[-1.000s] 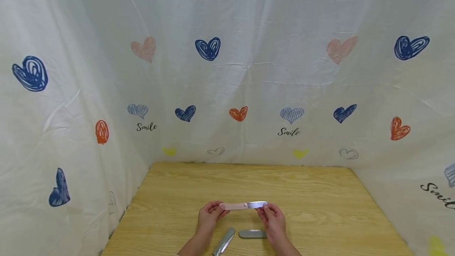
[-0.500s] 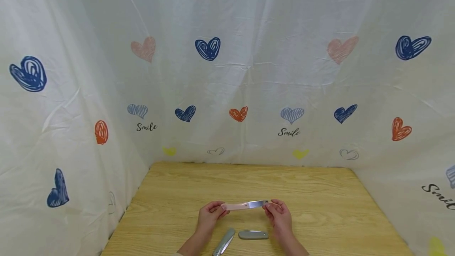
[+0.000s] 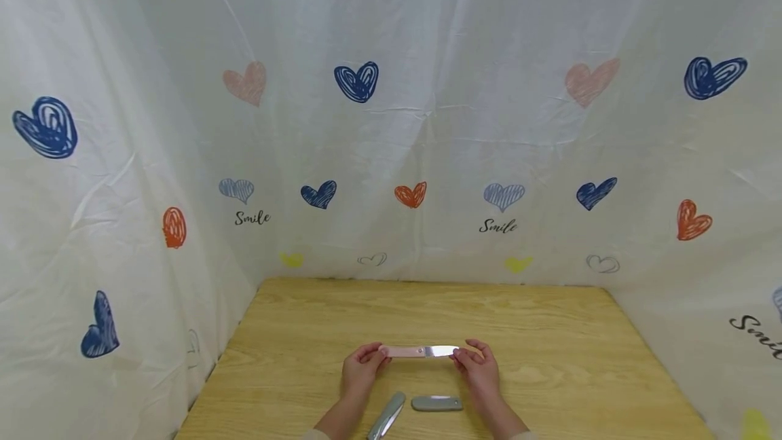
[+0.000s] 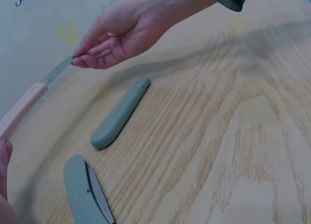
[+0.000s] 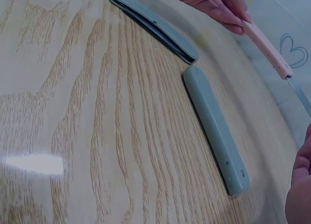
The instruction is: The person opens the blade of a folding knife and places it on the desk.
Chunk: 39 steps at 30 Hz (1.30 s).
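A folding knife with a pink handle and a bright unfolded blade is held level above the table by both hands. My left hand pinches the end of the pink handle. The tip of the blade is pinched between the thumb and fingers of my right hand. Below them lie two grey-green folding knives. One folded knife lies slanted near my left forearm, a strip of its blade showing along the handle. The other folded knife lies crosswise, close to my right wrist.
The wood-grain table reaches back to a white cloth backdrop printed with hearts and the word "Smile". The cloth also hangs along both sides of the table.
My right hand has shifted slightly right along the blade to its tip, uncovering the end of the crosswise folded knife. The pink knife tilted up at the blade, then came back nearly level.
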Available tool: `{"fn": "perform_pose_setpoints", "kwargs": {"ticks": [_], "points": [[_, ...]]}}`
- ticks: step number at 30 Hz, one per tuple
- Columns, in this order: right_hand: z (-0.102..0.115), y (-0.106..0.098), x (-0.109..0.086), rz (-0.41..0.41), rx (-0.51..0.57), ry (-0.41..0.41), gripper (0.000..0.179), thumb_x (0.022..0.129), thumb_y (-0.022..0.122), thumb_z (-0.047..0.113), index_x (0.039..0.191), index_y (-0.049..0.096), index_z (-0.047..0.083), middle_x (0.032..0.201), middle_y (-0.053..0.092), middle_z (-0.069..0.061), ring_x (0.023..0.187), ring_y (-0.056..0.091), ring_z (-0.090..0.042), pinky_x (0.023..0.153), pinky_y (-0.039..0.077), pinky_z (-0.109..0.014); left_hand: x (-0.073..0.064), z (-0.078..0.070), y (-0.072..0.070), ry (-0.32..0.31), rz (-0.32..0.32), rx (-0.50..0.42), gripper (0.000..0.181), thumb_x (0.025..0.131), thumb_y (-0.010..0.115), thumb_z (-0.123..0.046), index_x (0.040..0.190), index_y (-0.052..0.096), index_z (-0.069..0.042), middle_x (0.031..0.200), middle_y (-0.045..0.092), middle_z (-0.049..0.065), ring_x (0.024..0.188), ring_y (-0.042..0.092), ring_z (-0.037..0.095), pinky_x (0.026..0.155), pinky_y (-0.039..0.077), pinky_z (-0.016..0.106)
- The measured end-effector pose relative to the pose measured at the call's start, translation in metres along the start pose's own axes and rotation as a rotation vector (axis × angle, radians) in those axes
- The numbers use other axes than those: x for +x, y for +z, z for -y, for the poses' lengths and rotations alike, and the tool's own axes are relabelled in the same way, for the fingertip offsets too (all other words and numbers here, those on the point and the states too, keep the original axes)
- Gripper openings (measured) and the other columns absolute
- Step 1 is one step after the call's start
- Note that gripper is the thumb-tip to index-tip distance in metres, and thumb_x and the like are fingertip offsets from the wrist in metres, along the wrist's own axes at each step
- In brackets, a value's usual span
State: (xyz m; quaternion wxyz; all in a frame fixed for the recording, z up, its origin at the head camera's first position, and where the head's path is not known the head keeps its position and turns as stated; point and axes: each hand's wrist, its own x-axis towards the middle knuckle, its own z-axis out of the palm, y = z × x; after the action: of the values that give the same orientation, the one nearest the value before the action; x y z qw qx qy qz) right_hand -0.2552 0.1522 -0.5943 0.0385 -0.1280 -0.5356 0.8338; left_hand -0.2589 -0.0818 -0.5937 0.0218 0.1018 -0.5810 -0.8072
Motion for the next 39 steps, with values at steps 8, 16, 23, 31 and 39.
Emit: {"fn": "perform_pose_setpoints", "kwargs": {"ticks": [8, 16, 23, 31, 39], "points": [[-0.005, 0.003, 0.002, -0.051, -0.043, 0.025, 0.040, 0.089, 0.060, -0.007, 0.124, 0.040, -0.008, 0.077, 0.067, 0.004, 0.072, 0.069, -0.008, 0.070, 0.057, -0.020, 0.004, 0.004, 0.005, 0.028, -0.051, 0.036, 0.036, 0.086, 0.065, 0.006, 0.115, 0.054, 0.024, 0.078, 0.065, 0.002, 0.070, 0.068, 0.008, 0.072, 0.060, 0.025], [-0.012, -0.001, 0.011, -0.079, -0.113, 0.027, 0.047, 0.088, 0.060, -0.009, 0.128, 0.038, -0.015, 0.077, 0.064, 0.001, 0.068, 0.069, -0.008, 0.065, 0.057, -0.018, 0.012, 0.016, 0.009, 0.068, -0.183, 0.306, 0.028, 0.082, 0.074, -0.005, 0.104, 0.068, 0.010, 0.080, 0.068, 0.007, 0.069, 0.066, 0.008, 0.065, 0.058, 0.021], [-0.009, 0.000, 0.018, -0.085, -0.255, 0.047, 0.045, 0.089, 0.059, -0.006, 0.128, 0.040, -0.019, 0.076, 0.069, -0.005, 0.063, 0.068, -0.007, 0.057, 0.056, -0.017, 0.016, 0.020, 0.012, 0.104, -0.298, 0.622, 0.020, 0.079, 0.077, -0.014, 0.095, 0.075, -0.003, 0.084, 0.074, 0.008, 0.072, 0.064, 0.012, 0.064, 0.051, 0.024], [-0.004, -0.001, 0.021, -0.093, -0.319, 0.073, 0.041, 0.093, 0.053, -0.003, 0.129, 0.042, -0.020, 0.082, 0.071, -0.013, 0.066, 0.069, -0.011, 0.062, 0.059, -0.021, 0.017, 0.019, 0.011, 0.126, -0.263, 0.648, 0.022, 0.078, 0.075, -0.008, 0.098, 0.074, 0.000, 0.091, 0.073, 0.012, 0.081, 0.067, 0.019, 0.069, 0.054, 0.028], [0.007, 0.001, 0.020, -0.066, -0.313, 0.132, 0.047, 0.102, 0.035, 0.013, 0.132, 0.034, -0.023, 0.087, 0.071, -0.026, 0.068, 0.072, -0.017, 0.064, 0.060, -0.028, 0.016, 0.021, 0.007, 0.165, -0.229, 0.673, 0.022, 0.078, 0.076, -0.008, 0.098, 0.073, 0.000, 0.092, 0.073, 0.012, 0.084, 0.069, 0.022, 0.071, 0.056, 0.028]]}}
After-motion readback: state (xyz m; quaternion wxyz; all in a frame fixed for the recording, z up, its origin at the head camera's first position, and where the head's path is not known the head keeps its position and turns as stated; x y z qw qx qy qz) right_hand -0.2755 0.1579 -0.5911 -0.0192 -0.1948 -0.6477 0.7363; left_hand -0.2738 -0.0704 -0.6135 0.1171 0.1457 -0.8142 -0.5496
